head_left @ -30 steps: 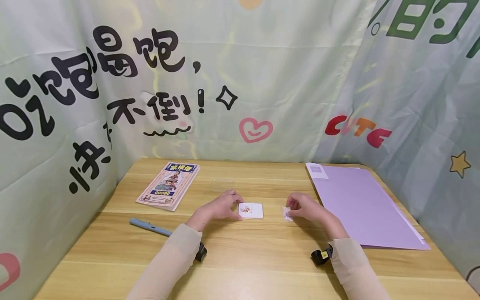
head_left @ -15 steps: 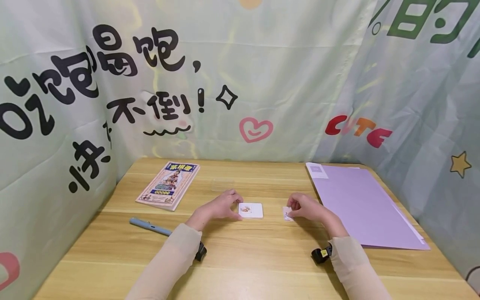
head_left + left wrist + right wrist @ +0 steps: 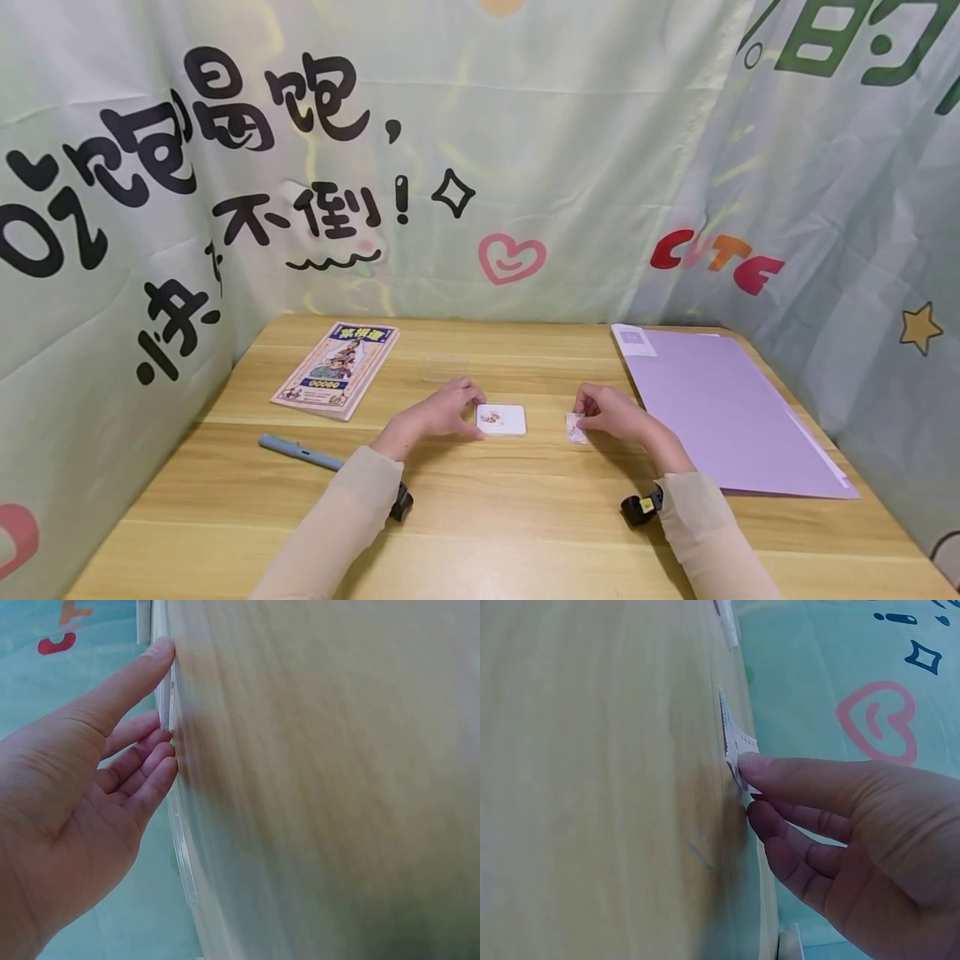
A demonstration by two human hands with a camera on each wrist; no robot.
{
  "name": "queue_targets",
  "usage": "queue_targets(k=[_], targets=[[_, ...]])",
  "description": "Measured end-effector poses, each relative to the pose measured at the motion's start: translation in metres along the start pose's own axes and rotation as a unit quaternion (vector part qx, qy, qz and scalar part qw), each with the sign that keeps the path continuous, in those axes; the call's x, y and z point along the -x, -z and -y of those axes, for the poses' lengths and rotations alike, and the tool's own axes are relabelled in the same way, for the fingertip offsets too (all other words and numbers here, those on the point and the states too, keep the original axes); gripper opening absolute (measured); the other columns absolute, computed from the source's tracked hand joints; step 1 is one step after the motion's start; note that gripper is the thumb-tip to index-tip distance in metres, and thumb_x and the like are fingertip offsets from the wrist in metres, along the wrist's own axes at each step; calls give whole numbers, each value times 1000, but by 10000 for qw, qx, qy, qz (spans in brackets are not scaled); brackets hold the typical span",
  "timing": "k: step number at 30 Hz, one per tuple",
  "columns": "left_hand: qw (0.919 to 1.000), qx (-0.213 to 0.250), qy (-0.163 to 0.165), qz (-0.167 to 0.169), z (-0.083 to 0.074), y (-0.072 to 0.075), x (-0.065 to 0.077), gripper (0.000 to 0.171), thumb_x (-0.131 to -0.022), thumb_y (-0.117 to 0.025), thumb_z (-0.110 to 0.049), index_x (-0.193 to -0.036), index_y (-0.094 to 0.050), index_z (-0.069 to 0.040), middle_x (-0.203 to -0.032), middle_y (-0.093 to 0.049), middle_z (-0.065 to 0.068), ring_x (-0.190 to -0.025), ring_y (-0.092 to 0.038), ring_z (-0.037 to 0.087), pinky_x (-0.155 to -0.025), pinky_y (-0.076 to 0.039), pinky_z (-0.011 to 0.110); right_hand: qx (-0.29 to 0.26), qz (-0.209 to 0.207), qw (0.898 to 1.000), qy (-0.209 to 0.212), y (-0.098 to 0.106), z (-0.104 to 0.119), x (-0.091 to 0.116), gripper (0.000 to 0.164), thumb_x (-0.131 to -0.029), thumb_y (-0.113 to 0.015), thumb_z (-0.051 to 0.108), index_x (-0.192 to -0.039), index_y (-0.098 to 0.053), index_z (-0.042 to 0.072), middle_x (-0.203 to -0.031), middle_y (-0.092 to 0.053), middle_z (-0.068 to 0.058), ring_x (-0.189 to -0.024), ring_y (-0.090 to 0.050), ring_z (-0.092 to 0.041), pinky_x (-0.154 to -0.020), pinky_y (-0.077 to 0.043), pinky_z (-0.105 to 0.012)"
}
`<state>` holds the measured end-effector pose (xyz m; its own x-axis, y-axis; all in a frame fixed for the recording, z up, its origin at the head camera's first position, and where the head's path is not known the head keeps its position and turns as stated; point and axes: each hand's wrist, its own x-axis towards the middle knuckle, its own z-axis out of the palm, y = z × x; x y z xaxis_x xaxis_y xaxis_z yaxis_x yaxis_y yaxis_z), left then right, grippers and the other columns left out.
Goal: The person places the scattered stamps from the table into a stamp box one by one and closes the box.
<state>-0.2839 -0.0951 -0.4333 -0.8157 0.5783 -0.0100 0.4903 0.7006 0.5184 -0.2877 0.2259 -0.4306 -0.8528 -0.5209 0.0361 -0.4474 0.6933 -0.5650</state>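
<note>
In the head view my left hand [image 3: 442, 410] grips the left end of a small stack of white cards [image 3: 510, 420], the thumb at its near edge and fingers at its far edge. The top card bears a small coloured picture, and a clear rim shows round the stack's edge. To the right, my right hand [image 3: 613, 412] pinches a small printed card [image 3: 573, 428] between thumb and fingers. The right wrist view shows this card [image 3: 733, 739] bent and tilted close over the table, its lower end hidden by the thumb.
A clear plastic lid [image 3: 446, 368] lies behind the left hand. At the left are an illustrated booklet [image 3: 337, 371] and a blue pen [image 3: 300, 452], partly covered by the left forearm. A purple folder [image 3: 738, 408] lies at the right. A printed curtain [image 3: 450, 125] hangs behind the table.
The small card shifts and tilts slightly in my right hand. My left hand and the card stack stay in place.
</note>
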Motion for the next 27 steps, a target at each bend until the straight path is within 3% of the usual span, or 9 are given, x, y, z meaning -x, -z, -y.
queue_targets(k=[20, 27], targets=[[10000, 13, 73, -24, 1, 0, -1, 54, -78, -83, -26, -122, -61, -4, -115, -54, 8, -103, -49, 20, -98, -44, 40, -274, -297, 9990, 201, 1, -3, -2, 7, -88, -67, 2, -90, -61, 4, -83, -65, -4, -76, -55, -4, -68, -48, -21], [9999, -34, 100, -20, 1, -1, -1, 53, -78, -83, -27, -121, -61, -5, -114, -54, 7, -103, -48, 19, -98, -44, 39, -686, -476, 9962, 263, -3, 1, -4, 6, -89, -68, 4, -91, -62, 5, -85, -66, -6, -76, -57, -2, -68, -49, -20]])
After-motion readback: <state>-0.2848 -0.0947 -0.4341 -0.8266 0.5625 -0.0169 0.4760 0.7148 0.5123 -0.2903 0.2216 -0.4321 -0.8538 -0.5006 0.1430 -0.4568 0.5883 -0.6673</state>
